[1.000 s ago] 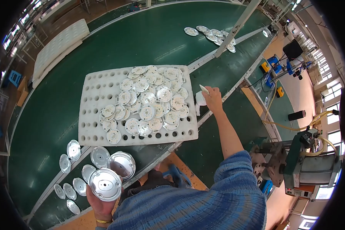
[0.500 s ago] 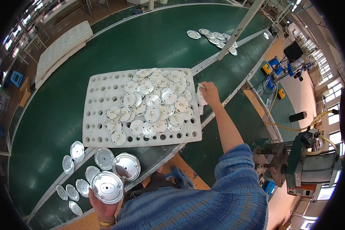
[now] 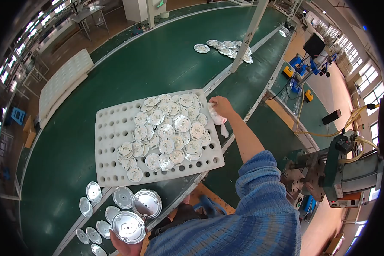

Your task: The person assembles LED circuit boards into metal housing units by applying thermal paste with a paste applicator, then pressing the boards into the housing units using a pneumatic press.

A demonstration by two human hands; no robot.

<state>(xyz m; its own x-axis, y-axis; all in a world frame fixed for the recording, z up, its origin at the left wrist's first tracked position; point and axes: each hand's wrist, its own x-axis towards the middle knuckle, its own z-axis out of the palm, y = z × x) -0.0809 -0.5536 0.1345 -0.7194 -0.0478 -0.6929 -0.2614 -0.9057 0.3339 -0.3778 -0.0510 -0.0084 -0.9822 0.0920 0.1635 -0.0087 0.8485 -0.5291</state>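
My left hand (image 3: 126, 247), at the lower left, is closed on the edge of a shiny round metal plate (image 3: 128, 227). Most of its fingers are hidden under the plate. Just beyond lies another bright metal plate (image 3: 146, 204), with several smaller silver discs (image 3: 93, 234) scattered to the left. Off the right side of the white foam tray (image 3: 111, 158), my right hand (image 3: 222, 106) pinches a crumpled white cloth (image 3: 218, 118), which hangs down beside the tray. Many overlapping round white circuit boards (image 3: 167, 146) are heaped on the tray.
The green conveyor table (image 3: 68, 145) curves around the tray, with a metal rail (image 3: 219, 81) along it. A pale post (image 3: 251, 36) rises near another group of metal discs (image 3: 226, 51). A machine (image 3: 350, 170) stands close on the right. White foam sheets (image 3: 64, 81) lie at the left.
The camera view has shifted, so the tray and discs appear lower. The held plate has tilted slightly. My right hand is still at the white cloth, which hangs lower beside the tray.
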